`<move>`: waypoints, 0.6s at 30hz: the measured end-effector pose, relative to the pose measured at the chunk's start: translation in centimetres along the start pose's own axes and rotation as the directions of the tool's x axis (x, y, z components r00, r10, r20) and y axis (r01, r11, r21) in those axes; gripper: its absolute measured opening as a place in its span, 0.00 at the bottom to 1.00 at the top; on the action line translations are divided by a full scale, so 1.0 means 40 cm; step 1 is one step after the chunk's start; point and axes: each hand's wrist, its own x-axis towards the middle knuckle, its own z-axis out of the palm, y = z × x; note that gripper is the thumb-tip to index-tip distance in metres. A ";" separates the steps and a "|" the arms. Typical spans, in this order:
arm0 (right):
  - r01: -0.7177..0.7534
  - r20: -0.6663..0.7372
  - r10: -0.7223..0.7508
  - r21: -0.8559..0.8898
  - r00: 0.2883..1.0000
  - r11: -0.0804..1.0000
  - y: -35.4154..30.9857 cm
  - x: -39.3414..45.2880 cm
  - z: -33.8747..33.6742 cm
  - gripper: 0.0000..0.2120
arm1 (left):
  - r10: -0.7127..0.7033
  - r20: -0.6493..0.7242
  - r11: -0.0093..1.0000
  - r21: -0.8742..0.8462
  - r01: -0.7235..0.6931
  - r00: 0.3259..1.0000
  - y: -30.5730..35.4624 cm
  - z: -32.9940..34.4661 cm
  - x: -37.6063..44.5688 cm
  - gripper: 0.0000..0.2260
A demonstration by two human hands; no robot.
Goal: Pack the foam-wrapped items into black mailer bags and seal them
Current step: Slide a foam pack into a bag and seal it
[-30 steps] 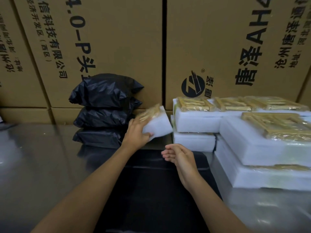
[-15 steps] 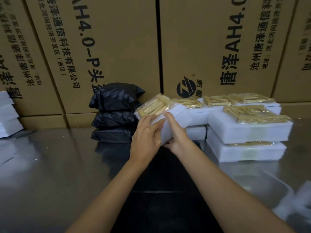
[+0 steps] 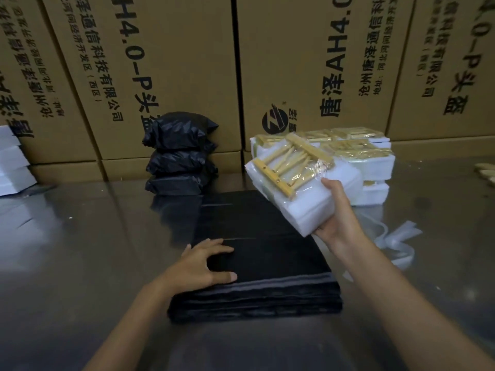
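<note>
Your right hand [image 3: 338, 220] holds a foam-wrapped item [image 3: 302, 188] up above the surface [image 3: 80, 250], tilted, with your thumb lying along its right edge and your fingers hidden underneath; a clear packet of light wooden parts [image 3: 292, 163] lies on the item's top face. Your left hand [image 3: 199, 266] rests flat with fingers spread on the stack of black mailer bags [image 3: 254, 277], which lies flat on the surface directly in front of you, the fingertips reaching toward the stack's middle and the thumb pointing right along its near part. Behind the held item, more foam-wrapped items [image 3: 375, 167] sit stacked against the cardboard boxes [image 3: 308, 62], each with a packet of the same wooden parts on top. To the left of them, three filled black bags [image 3: 182, 153] are piled one on another, touching the boxes. A loose strip of clear film [image 3: 396, 239] lies on the surface to your right, and white foam blocks [image 3: 13, 162] are stacked at the far left edge.
</note>
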 end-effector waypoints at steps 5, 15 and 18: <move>-0.010 0.018 0.009 0.058 1.000 0.998 0.052 -0.054 -0.086 0.23 | 0.006 -0.030 0.995 -0.102 -0.009 1.000 0.001 0.022 -0.037 0.25; 0.004 -0.001 -0.004 0.144 1.000 0.990 0.113 -0.047 -0.127 0.21 | 0.073 -0.080 0.987 -0.136 -0.083 0.994 -0.034 0.025 -0.101 0.30; 0.006 -0.003 -0.005 0.142 1.000 0.990 0.114 -0.043 -0.130 0.21 | 0.080 -0.117 0.988 -0.121 -0.094 0.990 -0.028 0.028 -0.104 0.27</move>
